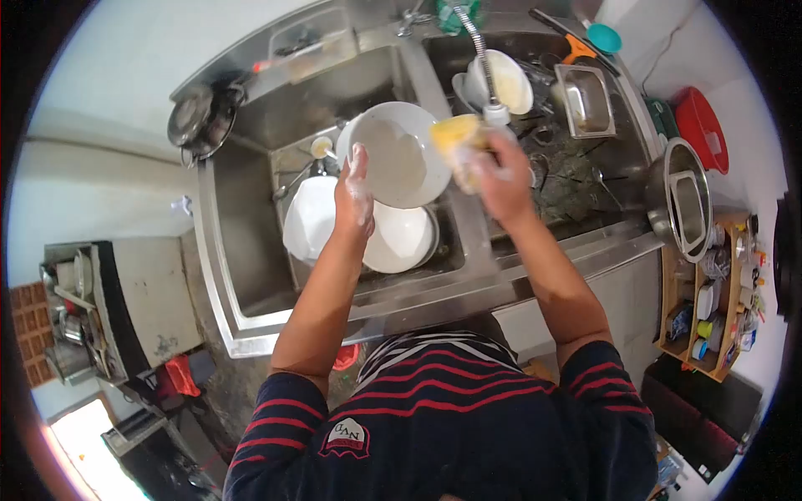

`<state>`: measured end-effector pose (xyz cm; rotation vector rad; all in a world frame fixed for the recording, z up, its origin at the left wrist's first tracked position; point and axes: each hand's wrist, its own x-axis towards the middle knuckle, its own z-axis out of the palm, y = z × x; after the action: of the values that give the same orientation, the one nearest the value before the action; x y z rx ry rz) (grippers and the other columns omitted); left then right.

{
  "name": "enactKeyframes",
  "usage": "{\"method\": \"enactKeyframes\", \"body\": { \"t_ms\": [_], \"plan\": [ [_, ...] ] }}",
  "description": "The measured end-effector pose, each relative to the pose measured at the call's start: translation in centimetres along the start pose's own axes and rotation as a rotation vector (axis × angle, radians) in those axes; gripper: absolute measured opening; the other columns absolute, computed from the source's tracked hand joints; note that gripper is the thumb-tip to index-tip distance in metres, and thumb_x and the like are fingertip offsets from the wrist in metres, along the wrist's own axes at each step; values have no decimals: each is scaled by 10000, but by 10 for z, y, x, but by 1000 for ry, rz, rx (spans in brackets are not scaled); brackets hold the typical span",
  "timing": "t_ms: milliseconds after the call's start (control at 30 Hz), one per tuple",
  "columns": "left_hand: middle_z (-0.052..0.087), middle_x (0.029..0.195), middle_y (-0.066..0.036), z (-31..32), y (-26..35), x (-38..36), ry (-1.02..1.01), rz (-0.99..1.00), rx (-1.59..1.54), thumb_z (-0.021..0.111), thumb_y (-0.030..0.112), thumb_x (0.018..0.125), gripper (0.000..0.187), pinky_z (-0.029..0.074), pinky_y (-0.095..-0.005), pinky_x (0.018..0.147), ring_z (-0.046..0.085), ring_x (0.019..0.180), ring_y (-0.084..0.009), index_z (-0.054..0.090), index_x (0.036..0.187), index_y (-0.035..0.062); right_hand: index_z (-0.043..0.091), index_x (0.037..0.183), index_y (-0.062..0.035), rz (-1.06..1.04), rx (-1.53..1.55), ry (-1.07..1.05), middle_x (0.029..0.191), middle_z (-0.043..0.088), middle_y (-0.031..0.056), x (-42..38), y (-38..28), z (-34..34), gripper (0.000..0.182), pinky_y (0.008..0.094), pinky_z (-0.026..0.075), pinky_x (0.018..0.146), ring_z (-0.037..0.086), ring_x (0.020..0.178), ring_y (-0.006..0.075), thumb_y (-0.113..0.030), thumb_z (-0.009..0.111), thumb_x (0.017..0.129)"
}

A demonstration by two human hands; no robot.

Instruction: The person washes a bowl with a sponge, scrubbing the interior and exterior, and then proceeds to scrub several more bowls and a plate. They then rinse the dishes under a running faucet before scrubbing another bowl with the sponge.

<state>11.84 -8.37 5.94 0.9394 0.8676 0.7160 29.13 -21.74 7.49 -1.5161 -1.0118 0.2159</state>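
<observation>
A large white bowl [393, 159] is tilted over the left sink basin, its wet inside facing me. My left hand [357, 196], foamy along the fingers, grips this bowl at its left side; part of the grip is hidden. Blurred by motion, my right hand [499, 175] is closed on a yellow sponge [456, 134] with suds on it, just right of the bowl's rim. Beneath lie a white square bowl [311, 219] and another white bowl [401, 240]. Some cutlery [288, 185] lies beside them in the basin.
A flexible tap hose [476, 42] hangs above the right basin, over stacked white bowls [504, 82] and a metal pan [586, 102]. A dark pot [203, 123] stands on the left rim. Metal bowls [681, 200] and a red basin [700, 129] are at the right.
</observation>
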Motion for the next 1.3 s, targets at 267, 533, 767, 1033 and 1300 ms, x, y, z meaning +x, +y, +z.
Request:
{"method": "enactKeyframes", "body": {
  "t_ms": [267, 533, 767, 1033, 1300],
  "plan": [
    [541, 1189, -116, -90, 0, 0, 59, 73, 17, 487, 454, 964, 568, 387, -320, 955, 495, 1069, -189, 468, 1282, -17, 621, 934, 4, 122, -309, -567, 866, 619, 227, -17, -37, 163, 280, 471, 477, 731, 593, 846, 414, -205, 652, 749],
    [514, 1274, -131, -124, 9, 13, 34, 38, -48, 517, 443, 952, 598, 353, -331, 997, 471, 1170, -211, 456, 1317, -27, 684, 968, -71, -318, -696, -232, 1078, 602, 134, -1, -8, 192, 343, 423, 476, 854, 574, 994, 307, -214, 733, 660],
    [523, 1274, -142, -129, 5, 13, 3, -57, -99, 510, 454, 951, 619, 363, -336, 993, 476, 1174, -222, 450, 1327, -34, 671, 989, -27, -194, -244, -475, 1122, 616, 175, -29, -11, 193, 339, 440, 465, 902, 573, 1057, 369, -197, 718, 699],
    [539, 1273, -140, -112, 15, -4, 16, -14, 31, 502, 427, 961, 605, 378, -335, 990, 503, 1163, -226, 449, 1331, -50, 672, 968, -67, -164, -715, -354, 1136, 571, 153, -17, -20, 170, 311, 436, 475, 827, 559, 988, 343, -171, 729, 681],
    [574, 1200, -117, -119, 11, 5, -97, -57, -108, 507, 390, 965, 523, 405, -331, 949, 539, 1084, -206, 498, 1267, -38, 683, 974, -93, -551, -465, -323, 1141, 587, 124, -12, -4, 180, 270, 425, 466, 851, 555, 1010, 321, -192, 684, 723]
  ]
}}
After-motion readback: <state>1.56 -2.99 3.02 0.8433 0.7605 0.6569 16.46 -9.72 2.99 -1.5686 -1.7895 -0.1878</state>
